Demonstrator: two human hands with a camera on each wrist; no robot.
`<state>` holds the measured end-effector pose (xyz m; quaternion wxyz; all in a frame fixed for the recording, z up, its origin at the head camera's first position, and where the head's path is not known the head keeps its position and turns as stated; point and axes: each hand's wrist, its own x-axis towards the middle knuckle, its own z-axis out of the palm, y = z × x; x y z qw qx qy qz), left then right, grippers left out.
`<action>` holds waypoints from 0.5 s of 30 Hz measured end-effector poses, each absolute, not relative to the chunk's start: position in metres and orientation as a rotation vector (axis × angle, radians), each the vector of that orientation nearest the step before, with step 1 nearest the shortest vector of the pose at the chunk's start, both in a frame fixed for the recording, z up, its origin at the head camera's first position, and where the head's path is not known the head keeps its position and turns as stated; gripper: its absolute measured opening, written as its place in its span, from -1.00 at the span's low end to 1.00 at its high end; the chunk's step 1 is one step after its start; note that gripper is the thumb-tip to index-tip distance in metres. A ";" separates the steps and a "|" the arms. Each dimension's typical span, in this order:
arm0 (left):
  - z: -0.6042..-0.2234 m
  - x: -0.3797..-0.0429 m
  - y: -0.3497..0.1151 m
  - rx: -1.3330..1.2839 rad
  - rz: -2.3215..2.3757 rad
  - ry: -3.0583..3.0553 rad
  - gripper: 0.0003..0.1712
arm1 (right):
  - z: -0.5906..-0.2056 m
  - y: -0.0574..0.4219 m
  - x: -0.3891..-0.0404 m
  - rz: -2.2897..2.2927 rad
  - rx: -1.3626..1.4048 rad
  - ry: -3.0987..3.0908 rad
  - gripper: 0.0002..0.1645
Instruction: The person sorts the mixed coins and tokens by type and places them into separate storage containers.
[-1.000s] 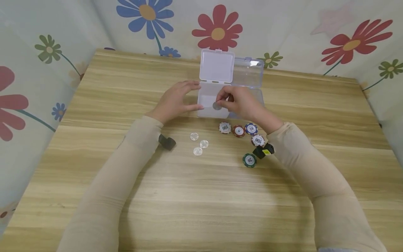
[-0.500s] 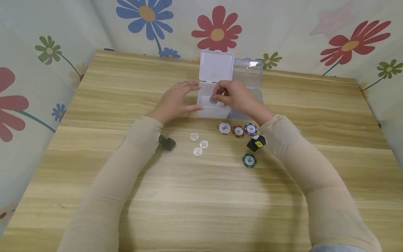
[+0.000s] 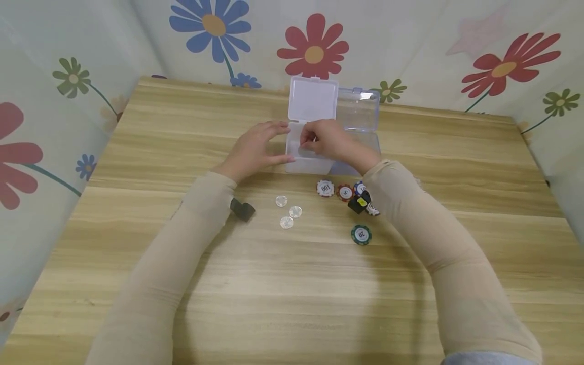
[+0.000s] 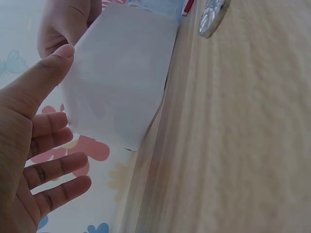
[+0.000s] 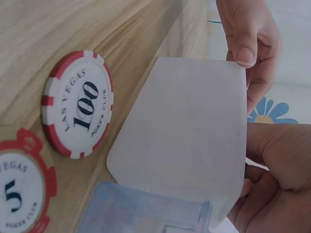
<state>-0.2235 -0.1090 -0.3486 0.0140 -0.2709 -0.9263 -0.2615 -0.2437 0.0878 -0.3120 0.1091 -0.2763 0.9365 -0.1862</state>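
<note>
A white plastic box point(image 3: 310, 166) stands at the back of the table with its lid point(image 3: 313, 98) up. My left hand point(image 3: 255, 149) is at its left side, thumb and fingers fairly straight; in the left wrist view the thumb touches the top edge. My right hand point(image 3: 329, 138) reaches over the box and pinches a silver coin point(image 3: 302, 150), mostly hidden by the fingers, inside the opening. Three silver coins, one of them a nearer coin point(image 3: 286, 222), lie in front of the box.
A clear bluish box point(image 3: 368, 142), lid raised, adjoins the white box on the right. Several poker chips lie before it: a white 100 chip point(image 3: 326, 188), a red 5 chip point(image 3: 345, 192), a green 20 chip point(image 3: 361, 234) and others partly under the wrist camera point(image 3: 359, 202). A flowered wall borders the table.
My right hand has moved left with the coin, deeper over the white box's opening. The left hand stays at the box's side. The coins and chips on the table lie where they were.
</note>
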 end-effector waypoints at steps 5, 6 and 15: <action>-0.349 -0.223 -0.109 -0.853 -0.823 -2.873 -0.17 | -0.314 0.083 -0.246 -0.487 -0.833 2.723 -0.91; -0.350 -0.223 -0.108 -0.853 -0.822 -2.872 -0.17 | -0.315 0.082 -0.246 -0.471 -0.833 2.718 -0.91; -0.348 -0.223 -0.109 -0.846 -0.817 -2.872 -0.18 | -0.320 0.075 -0.251 -0.308 -0.827 2.677 -0.90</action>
